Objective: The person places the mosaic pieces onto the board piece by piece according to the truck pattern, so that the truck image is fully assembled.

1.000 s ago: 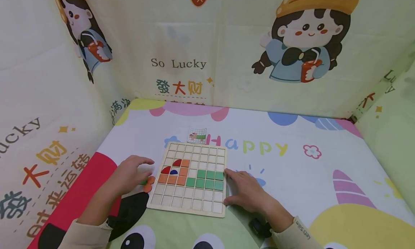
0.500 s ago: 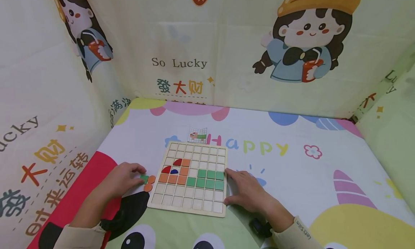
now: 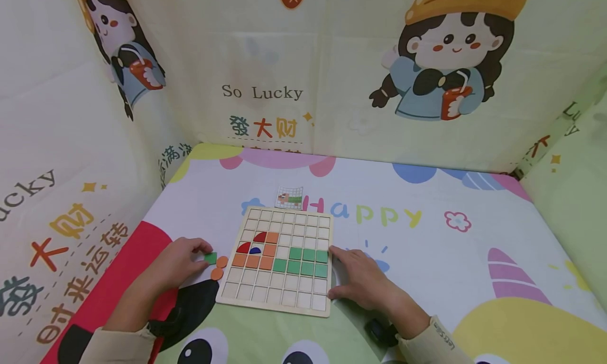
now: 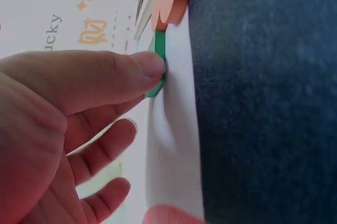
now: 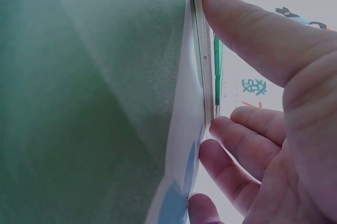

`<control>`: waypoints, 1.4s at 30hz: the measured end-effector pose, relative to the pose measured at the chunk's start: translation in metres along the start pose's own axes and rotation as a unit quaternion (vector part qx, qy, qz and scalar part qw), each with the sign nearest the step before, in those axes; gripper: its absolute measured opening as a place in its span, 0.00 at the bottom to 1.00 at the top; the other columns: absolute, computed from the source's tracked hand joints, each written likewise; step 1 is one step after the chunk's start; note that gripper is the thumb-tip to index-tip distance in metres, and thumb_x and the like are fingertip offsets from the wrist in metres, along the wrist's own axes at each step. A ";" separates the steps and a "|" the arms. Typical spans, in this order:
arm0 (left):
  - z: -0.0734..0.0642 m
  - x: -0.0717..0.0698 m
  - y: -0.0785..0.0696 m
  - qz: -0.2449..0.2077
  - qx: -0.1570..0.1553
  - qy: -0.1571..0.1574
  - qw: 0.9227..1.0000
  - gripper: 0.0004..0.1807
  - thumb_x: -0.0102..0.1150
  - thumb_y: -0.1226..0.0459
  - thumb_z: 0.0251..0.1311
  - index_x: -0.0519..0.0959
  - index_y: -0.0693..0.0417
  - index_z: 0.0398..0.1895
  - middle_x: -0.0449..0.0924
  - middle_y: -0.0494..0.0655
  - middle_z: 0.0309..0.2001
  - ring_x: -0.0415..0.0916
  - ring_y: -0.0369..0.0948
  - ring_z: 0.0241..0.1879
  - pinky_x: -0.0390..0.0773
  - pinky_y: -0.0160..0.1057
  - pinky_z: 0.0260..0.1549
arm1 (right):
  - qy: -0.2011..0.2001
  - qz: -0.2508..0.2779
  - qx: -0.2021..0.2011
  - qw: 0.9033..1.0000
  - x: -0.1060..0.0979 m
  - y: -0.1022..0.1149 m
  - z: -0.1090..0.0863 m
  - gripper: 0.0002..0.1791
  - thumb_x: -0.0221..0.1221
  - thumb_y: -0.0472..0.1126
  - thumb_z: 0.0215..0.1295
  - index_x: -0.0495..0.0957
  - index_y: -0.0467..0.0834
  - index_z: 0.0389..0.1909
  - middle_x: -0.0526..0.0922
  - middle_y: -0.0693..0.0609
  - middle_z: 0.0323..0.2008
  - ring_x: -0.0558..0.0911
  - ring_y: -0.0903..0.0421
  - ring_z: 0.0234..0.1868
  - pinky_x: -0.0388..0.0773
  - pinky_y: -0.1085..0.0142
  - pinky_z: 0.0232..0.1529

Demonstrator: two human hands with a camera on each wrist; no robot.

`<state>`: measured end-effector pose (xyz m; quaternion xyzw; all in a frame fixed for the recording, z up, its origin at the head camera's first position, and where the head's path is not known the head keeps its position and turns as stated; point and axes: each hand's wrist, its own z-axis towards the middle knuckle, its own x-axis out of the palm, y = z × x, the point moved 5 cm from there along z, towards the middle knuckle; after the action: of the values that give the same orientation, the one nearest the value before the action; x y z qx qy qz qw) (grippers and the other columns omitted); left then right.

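Observation:
My left hand pinches a green square tile at its outer side, low over the table. In the left wrist view the thumb lies across the green tile's edge, and the other fingers are partly hidden behind. Two orange round tiles lie just right of it. Beside them sits a wooden grid board with orange, green, red and blue pieces in its middle rows. My right hand rests at the board's right side. Its thumb and fingertips touch the rim, in the right wrist view.
A small printed card with a coloured grid picture lies behind the board's far edge. The table cover bears printed shapes and letters. Patterned cloth walls stand at the back and sides.
My left hand has come down and left from above the green tile, and its thumb and finger have closed on it. The right hand and the board have stayed put.

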<state>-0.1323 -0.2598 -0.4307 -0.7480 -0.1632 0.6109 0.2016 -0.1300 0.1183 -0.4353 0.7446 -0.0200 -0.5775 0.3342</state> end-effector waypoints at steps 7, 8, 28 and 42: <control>0.004 -0.001 0.001 0.011 -0.001 -0.001 1.000 0.27 0.81 0.65 0.40 0.83 0.61 0.47 0.76 0.59 0.45 0.71 0.58 0.49 0.85 0.47 0.32 | 0.000 -0.001 -0.002 1.000 0.000 0.000 0.001 0.51 0.77 0.53 0.49 0.66 0.39 0.72 0.75 0.43 0.64 0.70 0.42 0.63 0.66 0.43 0.61; 0.005 -0.002 0.001 0.012 -0.001 -0.001 1.000 0.26 0.81 0.65 0.40 0.83 0.61 0.47 0.76 0.59 0.45 0.71 0.58 0.49 0.85 0.47 0.32 | 0.000 -0.001 -0.002 1.000 -0.001 0.000 0.001 0.51 0.77 0.53 0.49 0.65 0.39 0.72 0.75 0.43 0.64 0.70 0.42 0.63 0.66 0.43 0.61; 0.013 -0.005 -0.037 0.003 0.020 -0.003 1.000 0.22 0.75 0.66 0.50 0.83 0.60 0.51 0.75 0.59 0.49 0.69 0.58 0.52 0.85 0.45 0.29 | 0.001 0.006 -0.003 1.000 -0.001 0.000 0.001 0.51 0.77 0.52 0.48 0.65 0.39 0.72 0.74 0.43 0.64 0.70 0.42 0.63 0.65 0.42 0.61; 0.029 0.011 -0.078 0.044 0.078 0.004 0.996 0.13 0.74 0.65 0.54 0.86 0.52 0.43 0.77 0.52 0.45 0.71 0.49 0.47 0.84 0.43 0.37 | 0.004 0.005 0.001 1.000 0.000 0.000 0.001 0.51 0.77 0.53 0.48 0.65 0.39 0.72 0.75 0.43 0.64 0.70 0.42 0.63 0.66 0.42 0.61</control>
<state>-0.1583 -0.1837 -0.4062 -0.7389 -0.0805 0.6271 0.2330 -0.1306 0.1181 -0.4359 0.7471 -0.0226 -0.5730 0.3362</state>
